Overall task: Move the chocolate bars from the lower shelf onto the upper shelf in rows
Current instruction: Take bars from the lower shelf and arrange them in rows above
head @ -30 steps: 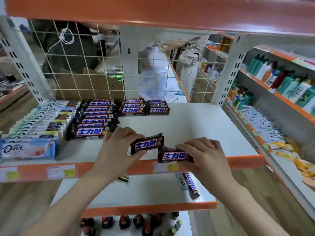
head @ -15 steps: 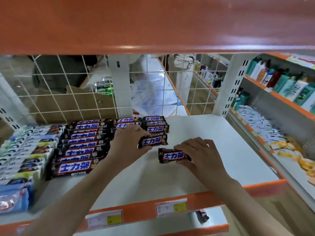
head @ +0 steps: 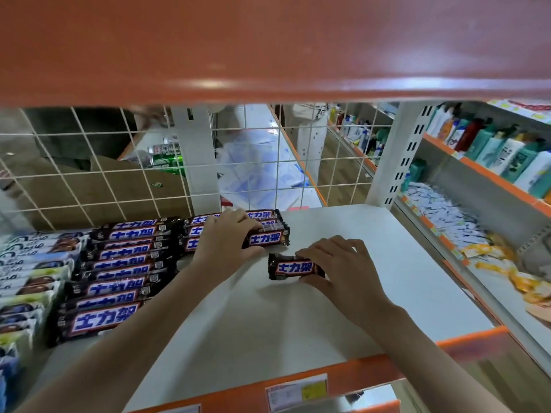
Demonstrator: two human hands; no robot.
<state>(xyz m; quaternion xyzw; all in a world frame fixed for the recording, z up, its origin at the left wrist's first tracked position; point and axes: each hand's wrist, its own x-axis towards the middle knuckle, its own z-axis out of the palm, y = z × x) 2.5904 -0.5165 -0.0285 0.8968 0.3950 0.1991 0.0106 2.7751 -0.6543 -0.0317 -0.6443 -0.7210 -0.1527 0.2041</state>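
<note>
Hands are now working deeper on the upper shelf (head: pixel 372 263): left hand (head: pixel 226 236) is pressing its bar (head: pixel 267 238) against the back rows, right hand (head: pixel 337 269) is gripping a second bar (head: pixel 293 267) just beside, awaiting placement.

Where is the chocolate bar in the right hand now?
In the head view, the bar lies mid-shelf on the white upper shelf, pinched by the right hand, just right of the rows.

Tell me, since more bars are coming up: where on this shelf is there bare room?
Bare white shelf runs from the right hand to the right upright, and forward to the orange lip. Crowded: the left side, with chocolate bar rows and pale wrapped bars, where the left hand works.
</note>
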